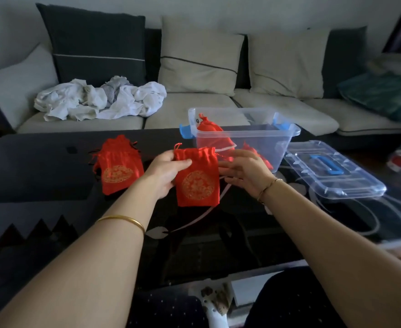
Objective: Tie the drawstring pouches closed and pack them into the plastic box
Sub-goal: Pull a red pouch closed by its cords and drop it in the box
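Red pouch (207, 127) in plastic box (269, 142)

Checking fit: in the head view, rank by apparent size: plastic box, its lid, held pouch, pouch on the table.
Largest: plastic box and lid, alike; lid nearer.
Then held pouch and table pouch, alike.

Dim, flat light is filling the scene; the wide lens is bowing the edges, the right margin is blurring
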The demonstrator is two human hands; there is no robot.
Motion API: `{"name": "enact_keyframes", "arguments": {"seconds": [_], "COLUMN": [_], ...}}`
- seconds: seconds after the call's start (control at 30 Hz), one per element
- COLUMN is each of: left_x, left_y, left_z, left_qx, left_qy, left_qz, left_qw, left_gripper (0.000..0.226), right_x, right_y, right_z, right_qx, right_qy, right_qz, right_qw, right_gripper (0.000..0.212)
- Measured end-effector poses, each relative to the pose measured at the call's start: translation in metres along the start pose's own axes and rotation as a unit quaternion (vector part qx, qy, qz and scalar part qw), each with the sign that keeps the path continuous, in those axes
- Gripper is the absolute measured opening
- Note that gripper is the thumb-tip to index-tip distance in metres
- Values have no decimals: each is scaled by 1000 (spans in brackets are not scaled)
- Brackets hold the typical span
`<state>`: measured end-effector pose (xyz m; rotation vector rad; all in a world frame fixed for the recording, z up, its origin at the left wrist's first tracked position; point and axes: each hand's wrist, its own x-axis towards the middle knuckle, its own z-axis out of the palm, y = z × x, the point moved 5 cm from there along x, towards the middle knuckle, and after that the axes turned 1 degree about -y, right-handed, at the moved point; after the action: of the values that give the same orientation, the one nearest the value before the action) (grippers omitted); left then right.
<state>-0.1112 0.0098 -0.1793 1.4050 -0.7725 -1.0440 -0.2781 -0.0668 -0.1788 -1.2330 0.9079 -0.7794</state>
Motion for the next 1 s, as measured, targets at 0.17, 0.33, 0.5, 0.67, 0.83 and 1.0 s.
{"name": "enact_keyframes", "arguments": {"seconds": [0.17, 0.33, 0.5, 0.67, 0.83, 1.0], "left_x": [-4, -7, -5, -5, -5, -8], "left_y": [4, 4, 11, 14, 16, 21], "left_z": [9, 3, -6, -18, -26, -36], "left_qx": [11, 7, -105, -94, -15, 155], "left_qy": [-9, -6, 7, 75, 131, 206], "left_qz": [3, -14, -22, -11, -16, 66], "left_qw": [1000, 1000, 994, 993, 991, 964], "left_gripper": [15, 17, 15, 25, 32, 33], "right_x": [-5, -5, -4, -5, -4, -2], "right_y": [-10, -15, -17, -20, -22, -23], "right_z": [-2, 1, 3, -1, -8, -10], "right_qx": [-72, -211, -248, -228, -237, -246], "right_qy": [0, 17, 32, 46, 76, 115], "right_qz": [-58, -124, -151, -158, -160, -154], "right_qw": [996, 969, 956, 960, 955, 950], "right_gripper": [30, 18, 22, 22, 20, 24]}}
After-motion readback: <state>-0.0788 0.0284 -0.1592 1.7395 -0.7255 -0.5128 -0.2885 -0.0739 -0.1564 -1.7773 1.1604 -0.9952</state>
